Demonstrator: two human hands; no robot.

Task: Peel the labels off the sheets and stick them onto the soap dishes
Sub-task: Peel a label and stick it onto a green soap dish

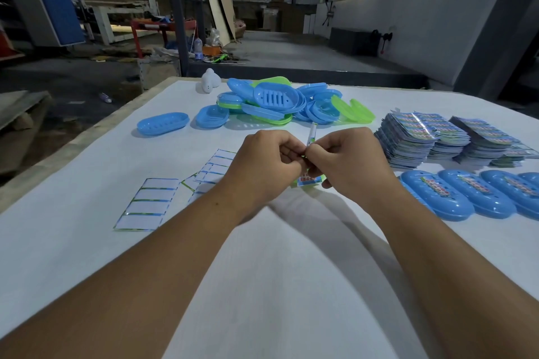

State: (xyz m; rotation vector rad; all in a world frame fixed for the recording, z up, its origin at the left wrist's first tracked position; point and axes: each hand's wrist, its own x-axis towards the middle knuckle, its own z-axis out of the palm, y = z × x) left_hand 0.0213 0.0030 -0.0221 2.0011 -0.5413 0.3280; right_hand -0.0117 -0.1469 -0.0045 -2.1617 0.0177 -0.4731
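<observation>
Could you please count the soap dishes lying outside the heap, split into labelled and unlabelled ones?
Labelled blue dishes, row on the right: 4 (the last is cut off by the picture edge)
Unlabelled blue dishes, lying singly left of the heap: 2
Total: 6

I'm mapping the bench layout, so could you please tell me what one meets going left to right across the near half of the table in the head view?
Empty backing sheet → left hand → label sheet pinched by both hands → right hand → row of labelled blue soap dishes.
</observation>
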